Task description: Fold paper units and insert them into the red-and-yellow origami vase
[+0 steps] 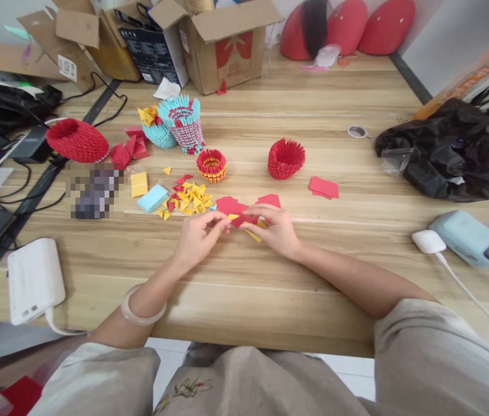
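My left hand (pixel 199 234) pinches a small folded yellow paper piece (pixel 233 216) between thumb and fingertips. Just right of it, my right hand (pixel 277 230) hovers over or rests on the red paper sheets (pixel 226 204), its thumb and forefinger apart. Under the right thumb lies yellow paper (pixel 253 234); whether the hand touches it is unclear. A heap of folded yellow triangles (pixel 195 198), with a few red ones mixed in, lies beyond my left hand.
Behind stand a red-and-yellow paper bowl (pixel 212 166), a red paper bowl (pixel 286 159) and a blue-and-red paper vase (pixel 182 124). More red sheets (pixel 323 187) lie to the right, near a black plastic bag (pixel 448 150). A white power bank (pixel 36 280) sits at left.
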Demonstrator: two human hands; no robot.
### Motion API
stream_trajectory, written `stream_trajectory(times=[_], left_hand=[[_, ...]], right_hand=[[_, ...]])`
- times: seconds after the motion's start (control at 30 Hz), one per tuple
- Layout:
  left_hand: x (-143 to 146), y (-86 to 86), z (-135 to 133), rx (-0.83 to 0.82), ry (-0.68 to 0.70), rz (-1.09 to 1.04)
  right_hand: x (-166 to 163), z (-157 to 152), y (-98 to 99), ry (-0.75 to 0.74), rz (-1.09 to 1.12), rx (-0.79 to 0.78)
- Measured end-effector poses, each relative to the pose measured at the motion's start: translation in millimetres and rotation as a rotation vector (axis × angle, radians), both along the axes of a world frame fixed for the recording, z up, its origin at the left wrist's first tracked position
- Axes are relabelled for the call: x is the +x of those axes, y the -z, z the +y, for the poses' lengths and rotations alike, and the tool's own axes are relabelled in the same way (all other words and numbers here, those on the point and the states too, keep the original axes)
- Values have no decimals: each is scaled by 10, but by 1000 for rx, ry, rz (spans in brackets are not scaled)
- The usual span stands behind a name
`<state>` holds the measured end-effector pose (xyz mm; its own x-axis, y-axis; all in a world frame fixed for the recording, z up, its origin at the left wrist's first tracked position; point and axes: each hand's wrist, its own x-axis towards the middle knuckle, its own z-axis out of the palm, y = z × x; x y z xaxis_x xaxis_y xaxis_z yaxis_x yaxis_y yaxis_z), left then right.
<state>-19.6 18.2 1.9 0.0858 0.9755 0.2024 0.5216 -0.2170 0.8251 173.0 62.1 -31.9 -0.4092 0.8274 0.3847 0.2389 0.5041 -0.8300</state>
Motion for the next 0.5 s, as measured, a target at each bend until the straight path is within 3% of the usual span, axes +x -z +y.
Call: stream_trajectory(times=[0.13, 0.23, 0.33, 0.5], left_hand=[[-32, -21, 5, 173, -92, 121], [-59, -28, 8, 226, -112, 173], [-117, -3, 47, 179, -127, 187], [-222, 43, 128, 62, -158, 213]], right_hand=[[33, -32, -1, 97, -588, 354], [35, -85, -34, 110, -784, 500], [9, -175, -118, 83, -893, 530], [-76, -432, -353, -7, -1099, 420]])
